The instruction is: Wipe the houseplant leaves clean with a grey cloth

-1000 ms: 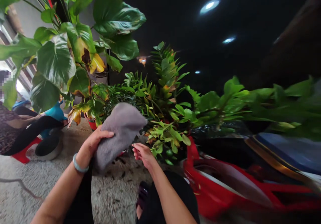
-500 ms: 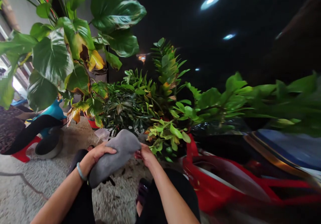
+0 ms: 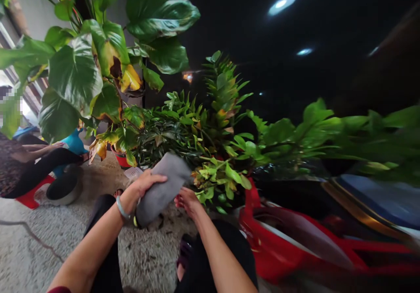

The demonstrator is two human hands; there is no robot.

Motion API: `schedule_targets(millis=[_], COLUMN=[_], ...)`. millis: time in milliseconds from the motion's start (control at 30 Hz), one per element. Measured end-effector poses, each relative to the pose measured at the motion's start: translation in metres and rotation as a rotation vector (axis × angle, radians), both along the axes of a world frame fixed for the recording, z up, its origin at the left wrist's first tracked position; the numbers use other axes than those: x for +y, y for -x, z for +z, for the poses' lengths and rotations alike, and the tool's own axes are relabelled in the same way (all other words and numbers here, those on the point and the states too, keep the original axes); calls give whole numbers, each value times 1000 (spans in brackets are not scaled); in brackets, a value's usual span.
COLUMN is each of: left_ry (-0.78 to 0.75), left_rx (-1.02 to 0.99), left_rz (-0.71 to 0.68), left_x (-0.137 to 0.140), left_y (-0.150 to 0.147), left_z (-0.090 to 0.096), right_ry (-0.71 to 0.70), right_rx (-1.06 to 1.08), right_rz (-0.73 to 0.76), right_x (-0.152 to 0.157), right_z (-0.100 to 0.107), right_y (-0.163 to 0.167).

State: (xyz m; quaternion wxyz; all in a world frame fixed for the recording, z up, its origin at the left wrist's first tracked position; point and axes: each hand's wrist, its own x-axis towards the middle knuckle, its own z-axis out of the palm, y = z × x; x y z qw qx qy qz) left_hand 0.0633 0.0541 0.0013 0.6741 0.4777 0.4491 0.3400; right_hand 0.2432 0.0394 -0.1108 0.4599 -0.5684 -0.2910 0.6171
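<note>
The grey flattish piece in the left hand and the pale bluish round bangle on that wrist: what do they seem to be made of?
Grey flattish piece: probably matte, soft fabric; its surface bends and shows little shine, though blur hides any weave.
Pale bluish round bangle: perhaps polished stone, glass or plastic; it looks smooth and evenly rounded.

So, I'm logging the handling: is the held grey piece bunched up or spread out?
Spread: the grey piece shows a broad, uncrumpled face under the thumb of the left hand. Whether it's doubled is hidden.
</note>
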Motion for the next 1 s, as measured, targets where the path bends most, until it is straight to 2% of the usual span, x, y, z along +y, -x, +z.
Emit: schedule_targets(millis=[67,100,167,233,300,400,467,533,633,733,800,833,900,1000], left_ry=[109,152,183,129,8,-199,-263,-239,-105,46,112,121,79,-106], left_rx=[23,16,-2,-25,-88,-190,-200,-150,18,120,103,81,24,-91], left_rz=[-52,-81,-147,-174,-119,40,69,55,50,37,-26,-64,-97,31], left_x=[-19,-27,-40,-44,-38,-16,0,9,3,-21,-36,-41,-45,-35], left_y=[20,32,50,58,53,26,4,-12,-13,12,34,44,57,57], left_z=[-26,-33,-31,-10,24,72,83,71,23,-22,-30,-25,-1,53], right_ry=[17,22,20,15,14,18,19,16,19,36,44,46,38,20], right_rx=[-1,-1,1,-1,-4,-5,-4,-2,-3,-20,-30,-32,-28,-21], right_rz=[-21,-33,-46,-56,-61,-51,-50,-52,-48,-47,-45,-42,-33,-21], right_x=[0,0,-1,-2,-3,-4,-4,-4,-4,-4,-4,-4,-4,-4], right_z=[-2,-3,-3,-2,0,5,8,10,10,7,6,6,8,11], right_y=[-1,-2,-3,-3,-2,0,1,2,1,0,0,0,1,2])
